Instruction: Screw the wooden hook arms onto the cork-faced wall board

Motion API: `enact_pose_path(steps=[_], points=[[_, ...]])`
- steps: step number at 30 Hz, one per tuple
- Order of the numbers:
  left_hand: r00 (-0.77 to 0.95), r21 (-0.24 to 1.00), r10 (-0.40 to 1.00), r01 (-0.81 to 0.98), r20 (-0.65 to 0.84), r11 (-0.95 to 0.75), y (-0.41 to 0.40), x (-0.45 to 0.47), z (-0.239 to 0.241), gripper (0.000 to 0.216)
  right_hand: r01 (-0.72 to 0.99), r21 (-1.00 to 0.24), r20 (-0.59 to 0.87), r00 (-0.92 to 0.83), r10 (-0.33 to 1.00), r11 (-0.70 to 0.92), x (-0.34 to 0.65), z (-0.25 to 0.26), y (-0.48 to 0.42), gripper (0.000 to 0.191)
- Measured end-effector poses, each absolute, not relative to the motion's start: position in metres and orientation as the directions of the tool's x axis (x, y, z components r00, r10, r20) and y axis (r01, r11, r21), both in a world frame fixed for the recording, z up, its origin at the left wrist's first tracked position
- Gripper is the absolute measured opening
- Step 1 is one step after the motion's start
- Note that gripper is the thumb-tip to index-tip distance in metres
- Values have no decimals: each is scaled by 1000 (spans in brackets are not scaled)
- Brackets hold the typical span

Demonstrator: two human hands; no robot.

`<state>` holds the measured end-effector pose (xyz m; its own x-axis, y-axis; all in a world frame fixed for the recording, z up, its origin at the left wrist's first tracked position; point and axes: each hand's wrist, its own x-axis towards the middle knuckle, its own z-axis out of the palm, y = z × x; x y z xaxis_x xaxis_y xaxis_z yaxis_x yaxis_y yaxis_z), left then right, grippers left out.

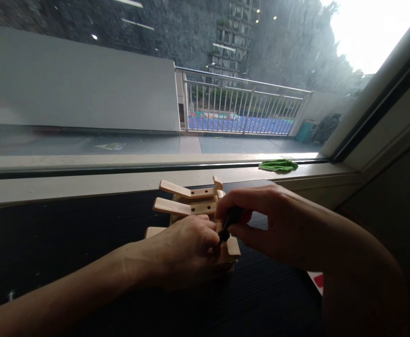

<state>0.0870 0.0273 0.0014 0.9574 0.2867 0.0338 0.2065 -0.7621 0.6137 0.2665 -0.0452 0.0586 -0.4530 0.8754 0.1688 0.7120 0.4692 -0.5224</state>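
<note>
A screwdriver (227, 223) with a dark handle is gripped in my right hand (254, 210), tilted with its tip pointing down. The tip meets a pale wooden piece beside my left fingers; any screw there is hidden. My left hand (190, 243) lies over the wooden pieces, its fingers curled round one just below the screwdriver. Beyond it, two bent wooden strips (199, 209) with dark holes lie side by side across a wooden base. A rounded wooden end (234, 247) sticks out to the right, and another strip end (154, 231) shows left of my hand.
The work rests on a black table (68, 234) against a white window sill (85, 187). A green cloth (278, 164) lies on the sill. At the table's right edge is a white and red item (317, 281). Small specks and a shiny bit (11, 295) lie at left.
</note>
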Motion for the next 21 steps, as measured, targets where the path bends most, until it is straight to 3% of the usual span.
enact_pose_path(steps=[7,14,21], points=[[907,544,402,276,124,-792,21,86,-4,19,698,-499,224,-469,854,514,252,58,-42,35],[931,582,364,288,16,-761,22,86,3,23,633,-548,224,-519,825,547,257,58,-45,50],[937,621,343,234,61,-749,22,87,-2,25,682,-534,213,-464,860,500,261,57,-42,24]])
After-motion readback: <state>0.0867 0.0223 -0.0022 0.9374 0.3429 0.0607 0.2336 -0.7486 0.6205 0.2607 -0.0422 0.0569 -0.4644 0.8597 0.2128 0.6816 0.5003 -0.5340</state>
